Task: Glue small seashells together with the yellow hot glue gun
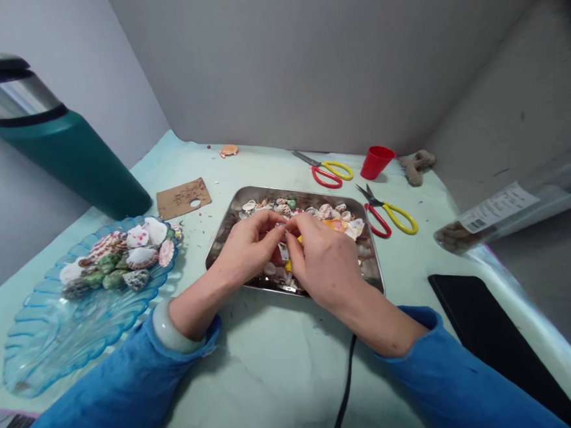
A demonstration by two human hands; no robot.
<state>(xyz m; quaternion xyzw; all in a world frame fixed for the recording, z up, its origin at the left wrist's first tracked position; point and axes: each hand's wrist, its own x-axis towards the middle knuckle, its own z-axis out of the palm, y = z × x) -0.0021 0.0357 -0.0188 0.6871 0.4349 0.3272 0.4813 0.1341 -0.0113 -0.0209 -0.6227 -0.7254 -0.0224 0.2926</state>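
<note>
Above a metal tray [378, 274] of seashells, my left hand [245, 248] and my right hand [323, 254] meet at the fingertips. Both are closed in a pinch, thumbs against forefingers. Whatever sits between the fingertips is too small and covered to name. White and speckled shells [325, 211] lie along the far side of the tray, with a yellow-orange piece [336, 225] to the right of my right hand. Small shiny and pale bits show below my hands; the tray's middle is hidden by them.
Left stands a blue glass dish [79, 339] with shells and stones, behind it a green bottle [81, 163] and cardboard [183, 198]. Two scissors [329, 172], a red cup [377, 162], a clear tube [519, 204], a black slab [489, 330] and a cable [346, 389] lie around.
</note>
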